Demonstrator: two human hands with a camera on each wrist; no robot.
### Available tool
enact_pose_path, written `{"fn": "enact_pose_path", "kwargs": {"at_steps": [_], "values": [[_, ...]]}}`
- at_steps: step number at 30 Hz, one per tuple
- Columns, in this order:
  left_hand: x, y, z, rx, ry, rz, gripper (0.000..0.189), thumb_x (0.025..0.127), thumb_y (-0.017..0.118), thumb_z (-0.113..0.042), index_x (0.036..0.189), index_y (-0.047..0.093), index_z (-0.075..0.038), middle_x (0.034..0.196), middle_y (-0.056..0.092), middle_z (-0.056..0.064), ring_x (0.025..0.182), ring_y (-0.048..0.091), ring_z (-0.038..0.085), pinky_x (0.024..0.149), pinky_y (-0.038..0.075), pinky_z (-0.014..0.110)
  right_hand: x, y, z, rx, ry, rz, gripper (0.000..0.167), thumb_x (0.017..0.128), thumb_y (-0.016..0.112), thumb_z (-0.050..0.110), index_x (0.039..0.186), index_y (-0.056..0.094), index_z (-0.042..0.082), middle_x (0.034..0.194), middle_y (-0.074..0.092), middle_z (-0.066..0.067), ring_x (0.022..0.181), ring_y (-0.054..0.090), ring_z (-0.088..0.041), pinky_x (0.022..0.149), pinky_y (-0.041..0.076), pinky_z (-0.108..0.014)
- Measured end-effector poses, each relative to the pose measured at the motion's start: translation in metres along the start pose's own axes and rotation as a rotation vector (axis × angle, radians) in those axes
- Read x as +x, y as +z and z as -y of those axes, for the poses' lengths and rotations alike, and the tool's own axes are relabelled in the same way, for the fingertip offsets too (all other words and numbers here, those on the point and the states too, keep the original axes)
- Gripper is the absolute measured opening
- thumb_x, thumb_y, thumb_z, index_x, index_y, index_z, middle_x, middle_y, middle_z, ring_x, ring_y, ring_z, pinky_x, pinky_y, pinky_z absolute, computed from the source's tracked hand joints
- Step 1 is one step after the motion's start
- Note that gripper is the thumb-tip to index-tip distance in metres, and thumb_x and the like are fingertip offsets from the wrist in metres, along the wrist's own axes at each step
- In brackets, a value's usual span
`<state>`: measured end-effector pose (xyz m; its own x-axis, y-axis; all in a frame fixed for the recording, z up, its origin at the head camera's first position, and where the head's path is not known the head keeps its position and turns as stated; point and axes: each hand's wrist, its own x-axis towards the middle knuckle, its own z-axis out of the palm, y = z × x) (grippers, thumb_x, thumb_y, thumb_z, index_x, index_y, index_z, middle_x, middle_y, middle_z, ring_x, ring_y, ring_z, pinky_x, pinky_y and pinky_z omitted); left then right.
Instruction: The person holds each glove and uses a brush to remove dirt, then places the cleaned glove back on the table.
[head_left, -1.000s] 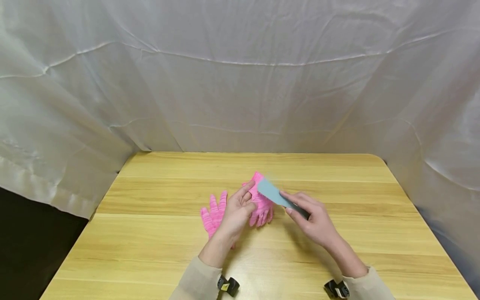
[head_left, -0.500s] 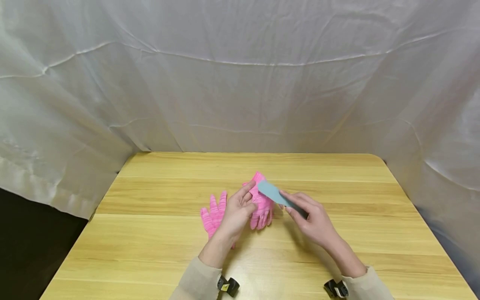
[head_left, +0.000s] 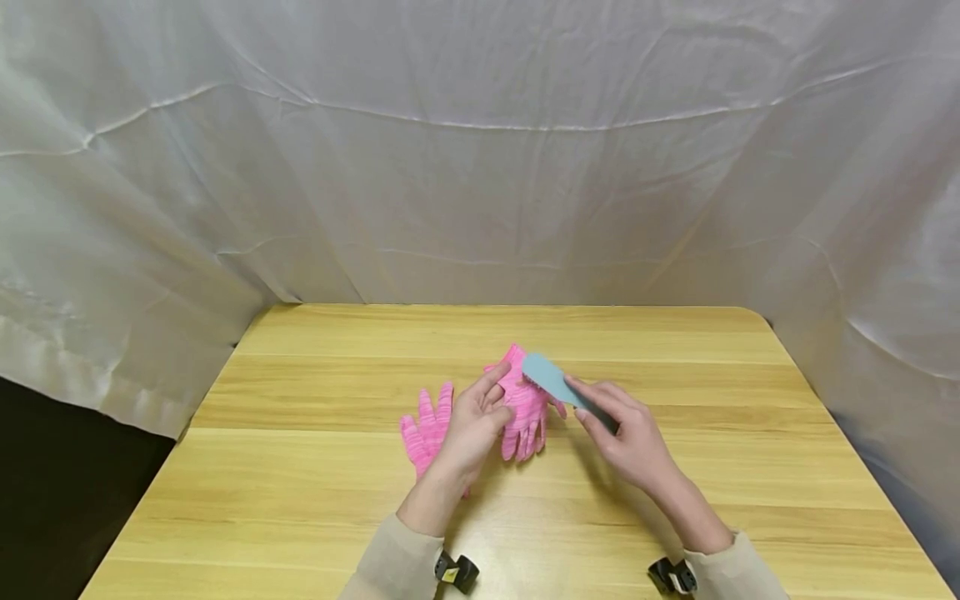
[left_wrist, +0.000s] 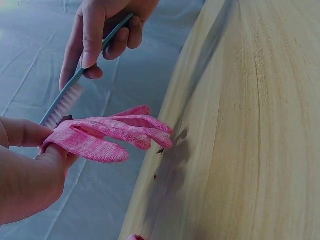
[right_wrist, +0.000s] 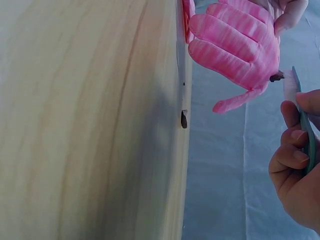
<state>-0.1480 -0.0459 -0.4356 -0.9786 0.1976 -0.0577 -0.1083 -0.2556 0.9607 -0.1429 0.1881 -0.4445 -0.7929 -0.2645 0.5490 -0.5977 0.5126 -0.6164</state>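
Note:
My left hand [head_left: 477, 418] pinches a pink knitted glove [head_left: 523, 410] near its cuff, holding it over the table with the glove's fingers hanging down. In my right hand [head_left: 630, 437] is a blue-grey brush [head_left: 551, 379], its handle gripped between thumb and fingers. White bristles [left_wrist: 63, 106] face the glove, right at its surface in the left wrist view. A small dark clump [right_wrist: 276, 76] clings to the glove beside the bristle tips. A second pink glove [head_left: 429, 429] lies on the table, partly hidden behind my left forearm.
The wooden table [head_left: 300, 492] spans the view below, with grey-white curtains [head_left: 480, 183] behind and at the sides. Small dark crumbs lie on the tabletop, among them a larger dark bit [right_wrist: 184, 119] in the right wrist view.
The brush head has shifted slightly to the right over the held glove, uncovering more of its back. That glove's fingers hang a little lower. The left hand and the second glove stay put.

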Motion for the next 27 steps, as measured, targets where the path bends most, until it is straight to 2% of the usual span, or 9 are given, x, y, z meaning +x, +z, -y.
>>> {"fn": "enact_pose_path", "kwargs": {"at_steps": [15, 18, 25, 27], "values": [[-0.0002, 0.0011, -0.0009, 0.007, -0.007, -0.016, 0.075, 0.087, 0.053, 0.013, 0.159, 0.038, -0.004, 0.166, 0.026, 0.027, 0.155, 0.023, 0.041, 0.125, 0.024, 0.048, -0.0010, -0.0016, -0.0026, 0.013, 0.030, -0.008, 0.052, 0.090, 0.073, -0.006, 0.139, 0.067, 0.010, 0.117, 0.073, -0.008, 0.075, 0.057, -0.007, 0.060, 0.053, -0.023], [-0.0002, 0.0013, -0.0015, 0.006, -0.016, -0.021, 0.075, 0.088, 0.053, 0.013, 0.159, 0.039, -0.006, 0.167, 0.026, 0.025, 0.155, 0.024, 0.039, 0.125, 0.025, 0.046, -0.0007, -0.0023, -0.0020, 0.014, 0.025, -0.012, 0.050, 0.091, 0.072, -0.005, 0.139, 0.066, 0.008, 0.116, 0.073, -0.009, 0.076, 0.057, -0.008, 0.061, 0.053, -0.021], [-0.0009, 0.0001, -0.0014, 0.002, 0.014, -0.011, 0.074, 0.088, 0.052, 0.013, 0.158, 0.039, -0.003, 0.166, 0.025, 0.029, 0.155, 0.021, 0.042, 0.125, 0.023, 0.049, -0.0002, -0.0030, -0.0015, 0.005, 0.028, -0.043, 0.050, 0.091, 0.072, -0.006, 0.138, 0.067, 0.008, 0.113, 0.074, -0.007, 0.082, 0.060, -0.009, 0.067, 0.053, -0.018], [-0.0007, -0.0003, -0.0012, 0.000, 0.011, -0.012, 0.075, 0.087, 0.052, 0.013, 0.159, 0.039, -0.004, 0.166, 0.026, 0.028, 0.155, 0.021, 0.041, 0.125, 0.025, 0.047, -0.0005, -0.0030, -0.0024, 0.002, 0.030, -0.049, 0.051, 0.090, 0.073, -0.007, 0.138, 0.068, 0.009, 0.114, 0.074, -0.007, 0.083, 0.061, -0.010, 0.068, 0.053, -0.017]]}}
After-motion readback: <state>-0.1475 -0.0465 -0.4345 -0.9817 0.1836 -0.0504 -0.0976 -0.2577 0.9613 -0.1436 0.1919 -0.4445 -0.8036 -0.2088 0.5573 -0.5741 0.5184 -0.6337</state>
